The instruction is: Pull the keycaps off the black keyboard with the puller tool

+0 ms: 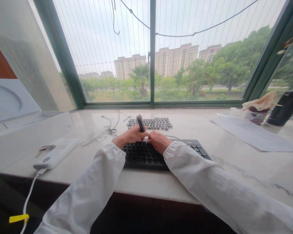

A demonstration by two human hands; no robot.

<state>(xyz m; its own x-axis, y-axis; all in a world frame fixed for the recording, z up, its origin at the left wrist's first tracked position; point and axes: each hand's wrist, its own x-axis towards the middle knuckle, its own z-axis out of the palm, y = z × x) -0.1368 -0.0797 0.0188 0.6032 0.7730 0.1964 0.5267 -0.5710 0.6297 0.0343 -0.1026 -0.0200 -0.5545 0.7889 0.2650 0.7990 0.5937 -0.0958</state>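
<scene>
keyboard (143, 155), black: one, on the bench (146, 182), midway along its front edge, long side roughly parallel to that edge.

left hand (134, 134): over the keyboard's back edge, fingers closed round a black tool (141, 123), which stands up out of the fist, slightly tilted.

right hand (159, 141): beside the left, over the keyboard, fingers bunched together; whether they pinch anything cannot be told.

keycaps (164, 123): many, set out in rows behind the keyboard, towards the bench's back edge.

cord (111, 130), dark: loosely coiled, left of the keycaps.

power bank (54, 154), white: near the front left corner, keys (47, 148) on top.

paper (254, 134): towards the right edge.

bottle (286, 109), black: back right corner.
</scene>
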